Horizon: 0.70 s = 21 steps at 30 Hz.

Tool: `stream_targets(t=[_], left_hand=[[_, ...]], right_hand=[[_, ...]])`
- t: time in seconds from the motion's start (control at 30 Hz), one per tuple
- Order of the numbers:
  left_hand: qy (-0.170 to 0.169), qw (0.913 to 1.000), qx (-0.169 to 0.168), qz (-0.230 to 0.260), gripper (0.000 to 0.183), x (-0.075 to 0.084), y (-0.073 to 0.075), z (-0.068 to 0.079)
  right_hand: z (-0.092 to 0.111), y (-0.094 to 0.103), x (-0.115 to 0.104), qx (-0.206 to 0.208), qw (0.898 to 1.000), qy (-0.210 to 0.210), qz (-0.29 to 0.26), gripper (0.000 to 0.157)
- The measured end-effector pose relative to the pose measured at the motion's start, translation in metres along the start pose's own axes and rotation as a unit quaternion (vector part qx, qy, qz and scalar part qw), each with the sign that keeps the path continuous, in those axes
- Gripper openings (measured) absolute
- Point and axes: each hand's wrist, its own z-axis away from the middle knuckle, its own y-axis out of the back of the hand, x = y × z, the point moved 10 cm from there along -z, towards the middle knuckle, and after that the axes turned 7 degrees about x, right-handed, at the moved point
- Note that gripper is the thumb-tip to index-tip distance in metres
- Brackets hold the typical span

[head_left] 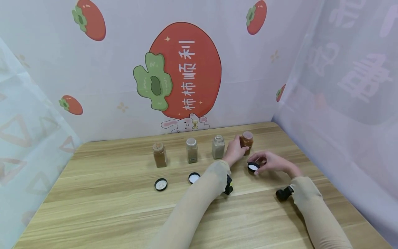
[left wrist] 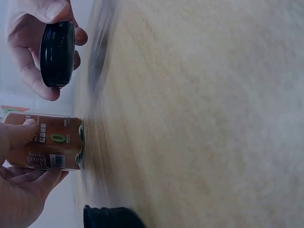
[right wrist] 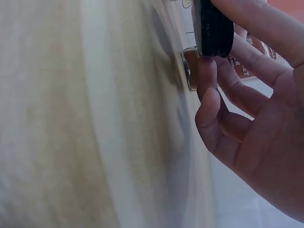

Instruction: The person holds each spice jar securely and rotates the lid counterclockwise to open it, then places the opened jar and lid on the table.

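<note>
My left hand [head_left: 235, 150] grips a glass spice jar [head_left: 247, 142] of reddish-brown powder at the right end of a row of jars. In the left wrist view the jar [left wrist: 52, 141] stands upright on the table, thumb on one side and fingers on the other. Its top shows a pale, perforated insert. My right hand [head_left: 269, 162] pinches a black lid [head_left: 253, 167] between thumb and fingers, its white inside facing up. The right wrist view has the lid [right wrist: 213, 29] held just off the tabletop, with the jar partly hidden behind the fingers.
Left of my left hand stand three more jars: a pale one [head_left: 218, 147], a grey-brown one [head_left: 192, 150] and a brown one [head_left: 160, 155]. Two black lids lie white side up, one [head_left: 160, 184] at the left, the other [head_left: 194, 177] by my left sleeve. A printed curtain [head_left: 109, 69] backs the wooden table [head_left: 124, 214].
</note>
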Motion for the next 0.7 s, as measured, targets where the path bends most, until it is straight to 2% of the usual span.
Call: stream_targets(t=[0.33, 0.53, 0.7], left_hand=[[0.005, 1.0, -0.003, -0.002, 0.05, 0.0, 0.0, 0.001], [0.001, 1.0, 0.0, -0.004, 0.05, 0.0, 0.0, 0.0], [0.0, 1.0, 0.0, -0.003, 0.05, 0.0, -0.001, 0.0]], right_hand=[[0.003, -0.01, 0.004, -0.025, 1.0, -0.003, -0.011, 0.05], [0.004, -0.013, 0.008, -0.034, 0.999, -0.016, 0.002, 0.053], [0.004, -0.014, 0.007, -0.037, 0.999, -0.009, 0.009, 0.053]])
